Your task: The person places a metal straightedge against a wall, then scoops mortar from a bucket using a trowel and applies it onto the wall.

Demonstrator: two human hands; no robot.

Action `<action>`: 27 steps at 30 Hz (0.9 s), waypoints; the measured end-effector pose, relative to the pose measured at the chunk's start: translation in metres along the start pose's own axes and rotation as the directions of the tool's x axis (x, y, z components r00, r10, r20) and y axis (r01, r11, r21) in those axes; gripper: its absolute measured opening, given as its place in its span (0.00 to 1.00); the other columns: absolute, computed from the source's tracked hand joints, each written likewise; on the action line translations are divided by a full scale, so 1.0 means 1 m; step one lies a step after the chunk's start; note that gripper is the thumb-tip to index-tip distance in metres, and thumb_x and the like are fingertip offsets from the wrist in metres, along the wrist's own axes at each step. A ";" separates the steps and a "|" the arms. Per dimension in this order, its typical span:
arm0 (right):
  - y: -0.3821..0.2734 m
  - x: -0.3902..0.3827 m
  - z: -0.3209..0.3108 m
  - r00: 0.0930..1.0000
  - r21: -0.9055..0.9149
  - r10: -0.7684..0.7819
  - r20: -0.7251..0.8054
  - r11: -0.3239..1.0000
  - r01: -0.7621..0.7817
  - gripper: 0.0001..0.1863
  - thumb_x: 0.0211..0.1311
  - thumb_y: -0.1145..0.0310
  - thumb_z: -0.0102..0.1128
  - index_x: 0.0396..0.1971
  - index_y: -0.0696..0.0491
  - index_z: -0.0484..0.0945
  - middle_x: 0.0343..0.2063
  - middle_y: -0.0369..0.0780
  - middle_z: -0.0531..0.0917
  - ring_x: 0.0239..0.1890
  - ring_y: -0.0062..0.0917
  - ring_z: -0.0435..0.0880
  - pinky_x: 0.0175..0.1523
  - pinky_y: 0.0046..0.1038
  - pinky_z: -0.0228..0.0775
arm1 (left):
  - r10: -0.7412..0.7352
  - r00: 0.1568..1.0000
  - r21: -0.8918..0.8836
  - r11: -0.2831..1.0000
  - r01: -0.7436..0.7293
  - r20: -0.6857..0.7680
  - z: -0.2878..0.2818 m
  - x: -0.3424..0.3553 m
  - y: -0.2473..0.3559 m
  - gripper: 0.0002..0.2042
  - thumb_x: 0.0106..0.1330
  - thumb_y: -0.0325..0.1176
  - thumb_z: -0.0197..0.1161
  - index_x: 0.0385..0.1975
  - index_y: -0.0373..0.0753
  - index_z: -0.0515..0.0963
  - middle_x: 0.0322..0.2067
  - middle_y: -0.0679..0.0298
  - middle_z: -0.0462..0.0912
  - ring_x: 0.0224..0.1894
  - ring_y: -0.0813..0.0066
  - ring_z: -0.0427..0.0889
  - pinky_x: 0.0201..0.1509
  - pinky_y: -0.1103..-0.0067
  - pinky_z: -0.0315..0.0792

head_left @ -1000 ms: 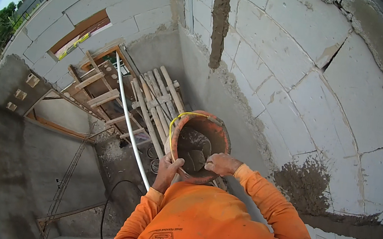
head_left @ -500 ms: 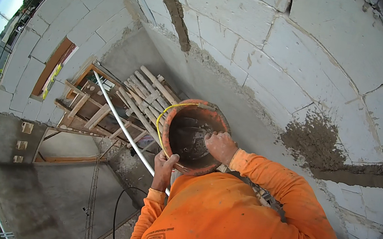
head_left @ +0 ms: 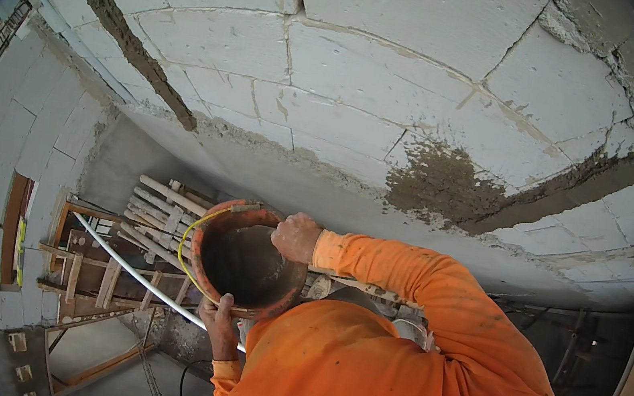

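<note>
1. Our left grip [head_left: 220, 329] grasps the near rim of the orange bucket [head_left: 290, 285], held before our orange shirt [head_left: 390, 370].
2. Our right grip [head_left: 298, 237] is clenched at the bucket's far right rim; we cannot tell around what.

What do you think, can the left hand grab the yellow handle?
Probably yes: the left hand holds the bucket close to the handle, and nothing seems in the way.

Stained orange bucket [head_left: 287, 293], mouth up, yellow handle [head_left: 181, 249] at left, grey mortar [head_left: 244, 265] inside
</note>
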State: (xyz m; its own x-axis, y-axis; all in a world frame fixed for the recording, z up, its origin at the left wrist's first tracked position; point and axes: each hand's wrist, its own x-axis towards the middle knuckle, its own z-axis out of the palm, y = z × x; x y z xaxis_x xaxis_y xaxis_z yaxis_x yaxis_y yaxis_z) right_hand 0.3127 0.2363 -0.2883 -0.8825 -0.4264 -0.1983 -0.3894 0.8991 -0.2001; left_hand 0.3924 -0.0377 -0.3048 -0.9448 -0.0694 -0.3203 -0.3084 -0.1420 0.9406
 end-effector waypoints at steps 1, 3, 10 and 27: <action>0.004 0.002 0.005 0.996 -0.014 0.039 -0.076 0.999 -0.040 0.08 0.56 0.70 0.62 0.30 0.58 0.86 0.26 0.48 0.88 0.35 0.42 0.91 0.41 0.42 0.82 | 0.009 0.999 0.004 1.000 -0.009 0.031 0.000 0.002 -0.003 0.06 0.67 0.28 0.63 0.29 0.40 0.73 0.26 0.75 0.73 0.24 0.88 0.67 0.28 0.85 0.63; 0.004 0.002 0.017 0.978 -0.082 0.068 -0.195 0.993 -0.086 0.09 0.58 0.71 0.61 0.34 0.59 0.85 0.27 0.46 0.88 0.34 0.39 0.91 0.39 0.39 0.82 | 0.002 0.998 0.015 1.000 -0.003 0.064 -0.004 0.006 -0.007 0.07 0.67 0.28 0.63 0.28 0.40 0.72 0.25 0.76 0.71 0.24 0.88 0.66 0.28 0.84 0.61; -0.019 -0.033 0.056 1.000 0.022 0.011 -0.002 1.000 -0.011 0.09 0.61 0.69 0.60 0.35 0.57 0.84 0.29 0.46 0.88 0.34 0.39 0.91 0.39 0.41 0.82 | -0.020 0.996 0.044 0.999 0.017 0.082 -0.001 0.011 -0.002 0.08 0.68 0.29 0.64 0.28 0.40 0.72 0.23 0.75 0.72 0.23 0.88 0.68 0.28 0.83 0.64; 0.001 -0.022 0.029 0.997 0.156 0.027 0.078 0.987 -0.039 0.17 0.67 0.58 0.58 0.48 0.53 0.81 0.34 0.46 0.88 0.41 0.45 0.89 0.46 0.49 0.80 | -0.032 0.997 0.028 0.999 0.031 0.070 -0.015 0.005 -0.009 0.08 0.68 0.30 0.65 0.28 0.42 0.73 0.23 0.76 0.71 0.23 0.89 0.66 0.27 0.83 0.60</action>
State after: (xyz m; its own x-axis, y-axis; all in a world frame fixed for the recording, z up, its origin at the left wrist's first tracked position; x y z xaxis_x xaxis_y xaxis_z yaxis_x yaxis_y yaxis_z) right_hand 0.3398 0.2438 -0.3118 -0.8695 -0.4080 -0.2784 -0.3083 0.8886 -0.3395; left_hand 0.3921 -0.0514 -0.3163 -0.9397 0.0046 -0.3420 -0.3401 -0.1163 0.9332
